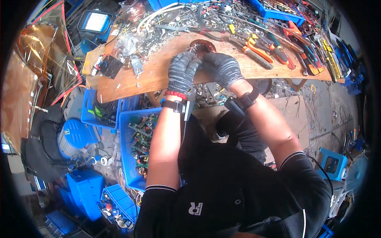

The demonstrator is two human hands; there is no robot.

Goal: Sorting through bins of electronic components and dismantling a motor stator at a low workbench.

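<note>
Both my hands wear grey striped knit gloves and meet at the near edge of the wooden workbench (151, 77). My left hand (184, 70) and my right hand (222, 70) are closed on the lower part of a reddish-brown, ring-shaped copper coil (203, 43). The coil's far rim shows above my fingers; the fingertips and its near side are hidden. Just beyond it lie long-handled pliers (216, 38) with dark red grips. A small silver metal part (137, 64) rests on the wood to the left.
Orange-handled tools (258, 53) and screwdrivers (279, 53) lie at the right. Metal scrap (158, 43) heaps along the back. Below the bench stands a blue crate (126, 154) of circuit boards, beside a blue bin (89, 113) with black cable. A blue stool (332, 163) is at lower right.
</note>
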